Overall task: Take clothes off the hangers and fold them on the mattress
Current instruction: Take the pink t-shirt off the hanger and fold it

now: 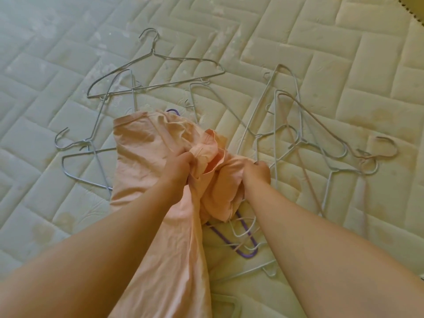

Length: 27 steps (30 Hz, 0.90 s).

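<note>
Bg is nearly all mattress [344, 53]: cream quilted top w/ stitched rectangles in a herringbone-like layout, faint embossed motifs, yellowish blotches lower left & at rt. Light is soft & even, no hard shadows. It looks cooler and greenish at left, warmer toward rt. Top-rt corner: dark-dotted edge trim [413, 12], tan strip beyond, can't tell what.

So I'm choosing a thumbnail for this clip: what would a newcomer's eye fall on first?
The crumpled peach fabric garment at the centre, bunched between the left hand and the right hand, which both grip it. Thin grey wire hangers lie scattered around it on the quilted cream mattress. A thick purple hanger pokes out beneath the cloth, near the right forearm.
</note>
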Each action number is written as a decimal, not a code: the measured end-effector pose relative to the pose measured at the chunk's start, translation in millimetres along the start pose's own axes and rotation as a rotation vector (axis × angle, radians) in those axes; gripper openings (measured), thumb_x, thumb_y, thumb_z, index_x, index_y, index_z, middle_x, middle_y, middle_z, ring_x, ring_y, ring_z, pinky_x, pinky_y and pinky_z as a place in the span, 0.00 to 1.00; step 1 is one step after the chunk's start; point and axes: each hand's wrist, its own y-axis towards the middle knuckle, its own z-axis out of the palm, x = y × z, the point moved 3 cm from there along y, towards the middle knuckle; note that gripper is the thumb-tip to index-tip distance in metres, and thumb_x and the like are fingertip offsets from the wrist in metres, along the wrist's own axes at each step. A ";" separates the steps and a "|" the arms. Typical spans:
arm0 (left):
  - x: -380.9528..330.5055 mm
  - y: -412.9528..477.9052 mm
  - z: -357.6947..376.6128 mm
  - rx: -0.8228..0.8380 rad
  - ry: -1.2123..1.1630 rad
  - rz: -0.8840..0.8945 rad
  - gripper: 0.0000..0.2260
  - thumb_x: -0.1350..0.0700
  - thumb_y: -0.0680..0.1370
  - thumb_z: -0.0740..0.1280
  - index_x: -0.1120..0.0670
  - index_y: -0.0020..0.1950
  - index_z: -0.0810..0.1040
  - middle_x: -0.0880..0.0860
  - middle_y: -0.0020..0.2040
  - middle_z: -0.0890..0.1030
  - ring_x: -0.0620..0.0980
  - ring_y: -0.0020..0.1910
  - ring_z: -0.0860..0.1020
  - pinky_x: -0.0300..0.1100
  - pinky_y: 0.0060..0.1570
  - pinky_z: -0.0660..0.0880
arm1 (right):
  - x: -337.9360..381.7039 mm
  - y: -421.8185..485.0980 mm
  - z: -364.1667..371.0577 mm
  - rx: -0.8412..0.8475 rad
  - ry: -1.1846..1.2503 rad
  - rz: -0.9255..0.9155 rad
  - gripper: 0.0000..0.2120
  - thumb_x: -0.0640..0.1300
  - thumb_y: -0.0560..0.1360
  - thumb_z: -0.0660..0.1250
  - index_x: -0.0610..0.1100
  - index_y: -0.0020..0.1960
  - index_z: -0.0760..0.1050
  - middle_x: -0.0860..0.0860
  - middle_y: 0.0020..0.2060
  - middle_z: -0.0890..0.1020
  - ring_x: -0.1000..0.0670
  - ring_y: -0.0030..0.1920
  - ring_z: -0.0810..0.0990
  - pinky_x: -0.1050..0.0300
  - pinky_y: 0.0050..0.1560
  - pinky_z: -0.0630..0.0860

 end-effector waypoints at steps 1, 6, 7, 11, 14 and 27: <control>-2.1 -0.8 0.8 0.019 0.017 0.023 0.08 0.67 0.72 0.55 0.57 0.42 0.70 0.55 0.39 0.71 0.51 0.37 0.69 0.41 0.34 0.66 | 2.4 1.6 -3.7 -0.049 0.065 -0.002 0.05 0.40 0.79 0.54 0.44 0.52 0.68 0.46 0.47 0.74 0.46 0.47 0.73 0.54 0.49 0.72; -9.2 -9.6 12.3 0.144 0.078 0.084 0.11 0.70 0.71 0.55 0.55 0.34 0.66 0.53 0.32 0.66 0.49 0.30 0.65 0.39 0.30 0.61 | 1.5 3.5 -14.0 -0.082 0.337 0.084 0.10 0.48 0.81 0.55 0.42 0.55 0.70 0.45 0.50 0.77 0.44 0.49 0.77 0.45 0.55 0.77; -8.5 -13.0 18.0 0.205 0.134 0.074 0.11 0.69 0.72 0.56 0.55 0.34 0.66 0.53 0.32 0.66 0.49 0.31 0.65 0.39 0.29 0.62 | -2.5 3.5 -12.1 0.006 0.328 0.128 0.13 0.51 0.79 0.58 0.42 0.56 0.71 0.45 0.50 0.78 0.43 0.50 0.78 0.45 0.54 0.78; 3.1 -26.6 42.7 0.494 0.600 -0.024 0.05 0.57 0.78 0.61 0.56 0.49 0.74 0.53 0.41 0.75 0.49 0.38 0.74 0.37 0.33 0.70 | -21.7 -3.1 -2.2 0.213 0.007 0.225 0.17 0.49 0.72 0.68 0.42 0.58 0.75 0.42 0.50 0.82 0.42 0.50 0.81 0.46 0.52 0.79; 12.6 -20.3 57.4 0.303 1.126 0.365 0.09 0.52 0.80 0.57 0.54 0.53 0.75 0.52 0.59 0.76 0.53 0.57 0.73 0.43 0.53 0.68 | -22.6 -0.6 -3.1 -0.015 -0.081 0.101 0.16 0.47 0.75 0.64 0.42 0.61 0.75 0.42 0.55 0.80 0.40 0.55 0.79 0.47 0.57 0.76; 36.5 -12.0 58.0 0.350 0.029 -0.072 0.26 0.69 0.77 0.58 0.55 0.75 0.61 0.54 0.72 0.65 0.51 0.69 0.66 0.41 0.61 0.68 | -28.4 -1.3 3.2 -0.159 -0.058 -0.044 0.31 0.45 0.74 0.68 0.49 0.73 0.57 0.45 0.69 0.59 0.40 0.63 0.71 0.47 0.61 0.73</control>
